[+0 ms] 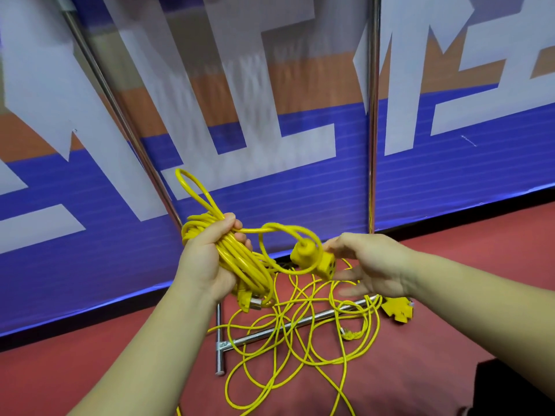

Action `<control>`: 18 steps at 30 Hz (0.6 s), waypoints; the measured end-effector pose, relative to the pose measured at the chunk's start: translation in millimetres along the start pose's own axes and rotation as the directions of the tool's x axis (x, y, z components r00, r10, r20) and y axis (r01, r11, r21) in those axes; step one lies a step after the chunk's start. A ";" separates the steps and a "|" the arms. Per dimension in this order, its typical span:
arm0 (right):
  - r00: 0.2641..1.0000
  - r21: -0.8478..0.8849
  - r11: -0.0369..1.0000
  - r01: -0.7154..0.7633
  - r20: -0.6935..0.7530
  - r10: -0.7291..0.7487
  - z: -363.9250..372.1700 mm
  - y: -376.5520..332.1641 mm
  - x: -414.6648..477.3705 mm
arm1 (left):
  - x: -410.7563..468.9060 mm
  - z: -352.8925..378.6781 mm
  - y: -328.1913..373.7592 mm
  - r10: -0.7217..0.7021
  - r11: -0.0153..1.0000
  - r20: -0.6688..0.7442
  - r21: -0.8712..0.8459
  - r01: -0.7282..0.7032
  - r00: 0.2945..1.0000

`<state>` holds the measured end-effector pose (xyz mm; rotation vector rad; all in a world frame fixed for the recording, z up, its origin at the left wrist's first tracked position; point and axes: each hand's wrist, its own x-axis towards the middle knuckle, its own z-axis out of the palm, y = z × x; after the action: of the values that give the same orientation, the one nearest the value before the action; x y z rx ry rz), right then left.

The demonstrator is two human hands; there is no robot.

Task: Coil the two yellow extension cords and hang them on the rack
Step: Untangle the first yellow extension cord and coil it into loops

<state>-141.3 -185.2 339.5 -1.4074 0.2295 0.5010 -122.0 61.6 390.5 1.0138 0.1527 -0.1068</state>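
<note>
In the head view my left hand [207,259] sits just left of the frame's centre, fingers and thumb curled tight round the coiled cord [240,262], 1 of the 2 yellow cords. Its loops are bunched in my palm and run down to the lower right. 1 narrow loop stands up out of my fist toward the upper left, and the plug [250,303] hangs at the bottom of the bundle, just below my wrist. From my fist a free length arcs right to the yellow socket block [326,264], which is in the air at centre frame. My right hand [372,265] is right of centre, thumb above the block and fingers spread fairly straight below and behind it. The fingers are blurred, so I cannot tell whether they are pinching the block or only touching it. Below both hands, in the lower middle of the frame, the loose cord [300,340] lies in a tangle of overlapping loops on the red floor [90,370]. Its own yellow end piece [396,310] rests on the floor under my right wrist. The tangle is draped across the rack's base bar [240,340], a chrome tube lying on the floor. 2 chrome poles rise behind my hands, 1 slanting to the upper left [120,115] and 1 upright at right of centre [372,115], in front of a blue, white and orange banner [300,190].
</note>
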 end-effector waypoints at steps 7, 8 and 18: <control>0.964 0.017 0.999 -0.029 0.264 0.024 21.9 18.4 2.2 | -3.6 10.3 -6.7 -0.029 1.000 0.059 -0.005 0.029 0.998; 0.958 0.020 1.000 -0.013 0.287 0.007 23.8 17.1 1.6 | -4.4 11.5 -6.2 -0.024 1.000 0.067 -0.007 0.025 0.997; 0.943 -0.004 0.995 0.096 0.321 -0.090 25.8 14.2 -3.6 | -5.3 11.4 -8.0 -0.023 1.000 0.054 -0.014 0.024 0.998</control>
<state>-154.6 -159.5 332.7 -1.3267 -0.1055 0.6461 -127.6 47.8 390.7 0.9942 0.1160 -0.1538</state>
